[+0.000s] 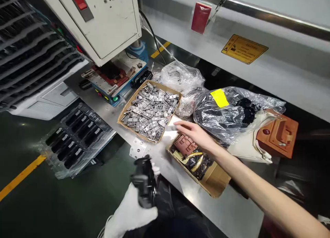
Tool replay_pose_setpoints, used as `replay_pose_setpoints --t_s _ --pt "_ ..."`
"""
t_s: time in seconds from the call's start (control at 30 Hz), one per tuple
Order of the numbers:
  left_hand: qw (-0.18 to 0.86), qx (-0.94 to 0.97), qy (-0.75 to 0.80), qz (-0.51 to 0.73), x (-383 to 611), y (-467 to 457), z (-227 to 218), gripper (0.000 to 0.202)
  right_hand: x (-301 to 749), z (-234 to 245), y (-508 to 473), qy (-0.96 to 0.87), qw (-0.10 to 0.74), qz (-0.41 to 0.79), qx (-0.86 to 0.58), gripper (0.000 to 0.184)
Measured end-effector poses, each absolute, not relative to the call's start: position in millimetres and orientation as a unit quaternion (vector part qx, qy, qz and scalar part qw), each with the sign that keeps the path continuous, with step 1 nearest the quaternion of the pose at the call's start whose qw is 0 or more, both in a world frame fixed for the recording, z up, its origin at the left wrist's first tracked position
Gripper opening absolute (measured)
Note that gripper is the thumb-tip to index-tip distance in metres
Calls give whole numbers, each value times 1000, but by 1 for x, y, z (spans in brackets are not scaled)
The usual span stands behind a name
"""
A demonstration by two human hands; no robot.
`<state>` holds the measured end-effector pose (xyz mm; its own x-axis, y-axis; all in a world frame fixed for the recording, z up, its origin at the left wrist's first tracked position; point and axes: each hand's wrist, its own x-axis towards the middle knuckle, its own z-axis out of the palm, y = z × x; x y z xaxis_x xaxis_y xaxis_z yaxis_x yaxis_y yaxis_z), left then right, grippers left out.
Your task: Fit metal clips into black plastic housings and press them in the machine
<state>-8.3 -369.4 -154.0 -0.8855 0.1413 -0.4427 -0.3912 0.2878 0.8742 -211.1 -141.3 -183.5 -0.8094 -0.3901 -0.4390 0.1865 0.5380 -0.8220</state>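
My left hand (131,208), in a white glove, grips a black plastic part (144,181) in front of the table's edge; the part is blurred by motion. My bare right hand (192,133) reaches over the table from the right. Its thumb and fingertips are closed on a small grey metal clip (170,128), somewhat blurred. Just left of that hand is a shallow cardboard box (121,122) piled with similar small metal clips (151,109). Below the right wrist stands another cardboard box (215,179) with brown plastic pieces (185,145) and dark bits inside.
A press machine (118,28) with a blue base stands at the back left. Clear plastic bags (180,76) and a bag of black parts (219,117) lie behind the boxes. A tray of black parts (77,138) is at left. An orange-brown case (278,134) sits at right.
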Motion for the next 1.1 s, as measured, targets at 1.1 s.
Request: replay_pose_setpoints --t_s 1.1 --pt "8 462 877 133 -68 -226 -146 58 9 -102 -57 936 -68 -332 -93 53"
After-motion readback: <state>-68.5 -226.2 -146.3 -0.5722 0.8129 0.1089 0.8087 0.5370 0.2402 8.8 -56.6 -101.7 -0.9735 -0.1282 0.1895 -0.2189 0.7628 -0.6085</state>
